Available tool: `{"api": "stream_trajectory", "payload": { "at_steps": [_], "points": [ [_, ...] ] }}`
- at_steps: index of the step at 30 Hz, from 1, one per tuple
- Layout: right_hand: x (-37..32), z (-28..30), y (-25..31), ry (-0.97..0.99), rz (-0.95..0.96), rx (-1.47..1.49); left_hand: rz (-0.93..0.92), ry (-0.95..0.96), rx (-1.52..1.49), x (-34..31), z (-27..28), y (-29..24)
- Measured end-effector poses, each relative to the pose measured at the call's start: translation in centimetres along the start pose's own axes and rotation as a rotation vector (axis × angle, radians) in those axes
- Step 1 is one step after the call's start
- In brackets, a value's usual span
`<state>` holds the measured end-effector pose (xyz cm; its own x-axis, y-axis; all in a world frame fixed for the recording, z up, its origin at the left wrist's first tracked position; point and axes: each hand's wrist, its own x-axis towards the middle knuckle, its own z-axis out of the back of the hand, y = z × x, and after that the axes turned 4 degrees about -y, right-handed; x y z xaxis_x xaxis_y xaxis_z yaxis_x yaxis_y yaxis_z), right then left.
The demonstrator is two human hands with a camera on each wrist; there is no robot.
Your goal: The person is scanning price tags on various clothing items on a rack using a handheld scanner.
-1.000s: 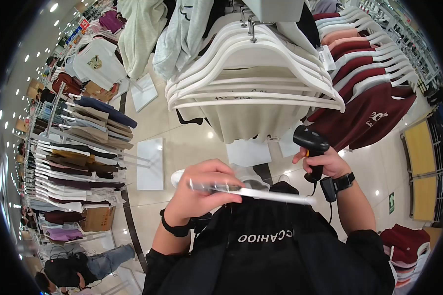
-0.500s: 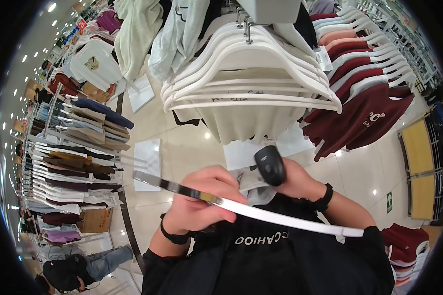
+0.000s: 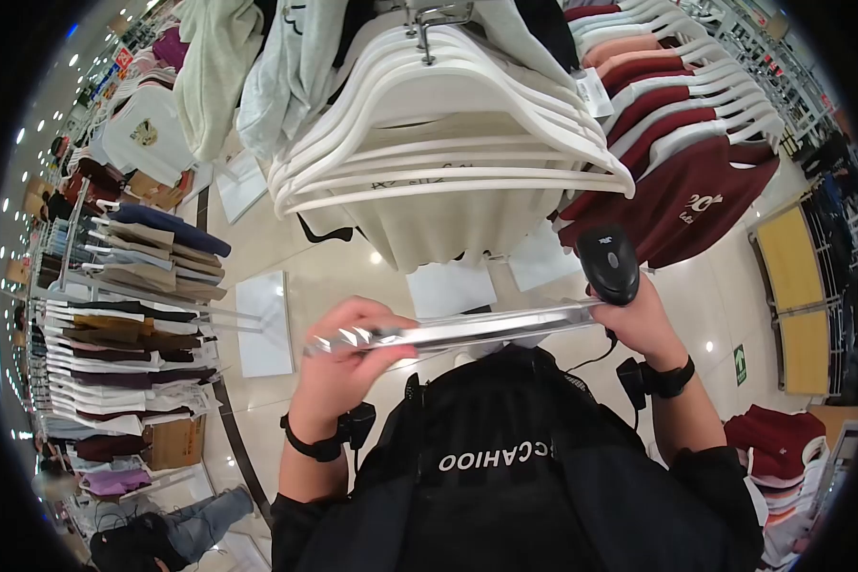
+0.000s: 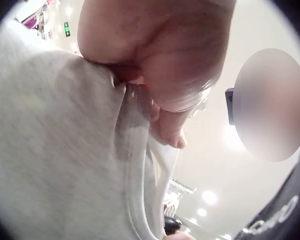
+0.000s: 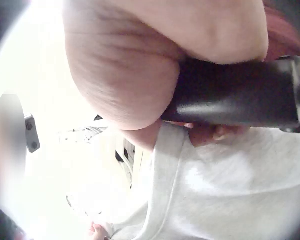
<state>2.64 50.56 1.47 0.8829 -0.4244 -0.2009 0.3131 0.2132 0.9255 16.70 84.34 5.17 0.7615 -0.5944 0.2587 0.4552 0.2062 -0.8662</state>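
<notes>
My left hand [image 3: 343,362] pinches one end of a long, narrow white and shiny edge [image 3: 486,327], which is silvery and blurred by the fingers. From the left wrist, this is the banded edge of a light grey garment [image 4: 55,135], its cloth hanging below. My right hand [image 3: 643,319] grips a black barcode scanner [image 3: 608,265] at the edge's other end. In the right wrist view the scanner's handle [image 5: 230,95] lies in the palm, and fingertips show at the garment's band [image 5: 167,150]. A cord runs down from the scanner.
White hangers [image 3: 448,143] with cream tops hang in front. Maroon and grey tops [image 3: 705,200] hang to the right, and another rack of clothes [image 3: 133,334] stands at the left. A person [image 3: 153,534] is at the lower left. Yellow panels [image 3: 796,305] stand at the far right.
The right hand with the scanner swung in toward the middle, then back out right to the garment's edge. That edge, slanting down to the right before, now lies nearly level between both hands.
</notes>
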Motion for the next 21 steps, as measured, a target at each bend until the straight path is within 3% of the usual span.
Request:
{"api": "stream_trajectory", "payload": {
  "at_steps": [4,7,9,11,13,16,20,21],
  "points": [
    [0.0,-0.3,0.6,-0.012,0.041,-0.022,-0.129,0.054,-0.028,0.8,-2.1,0.6],
    [-0.3,-1.3,2.4,0.057,0.058,0.02,-0.183,0.119,0.074,1.2,-4.1,0.0],
    [-0.6,-2.4,4.0,0.178,0.172,-0.039,-0.207,0.141,0.128,1.4,-4.9,-0.2],
    [-1.0,-4.0,4.2,0.208,0.222,0.081,-0.252,0.205,0.209,1.3,-5.4,0.0],
    [-0.9,-5.0,4.6,0.18,0.286,0.036,-0.206,0.171,0.158,1.1,-4.8,0.1],
    [0.0,-5.3,3.3,0.138,0.254,-0.096,-0.122,-0.088,0.01,0.1,-4.2,1.6],
    [0.2,-5.5,3.8,0.129,0.239,-0.136,-0.158,-0.111,0.065,-0.2,-4.3,1.5],
    [0.1,-5.7,3.8,0.158,0.217,-0.09,-0.063,-0.048,0.073,-0.2,-4.9,0.6]
  ]
}}
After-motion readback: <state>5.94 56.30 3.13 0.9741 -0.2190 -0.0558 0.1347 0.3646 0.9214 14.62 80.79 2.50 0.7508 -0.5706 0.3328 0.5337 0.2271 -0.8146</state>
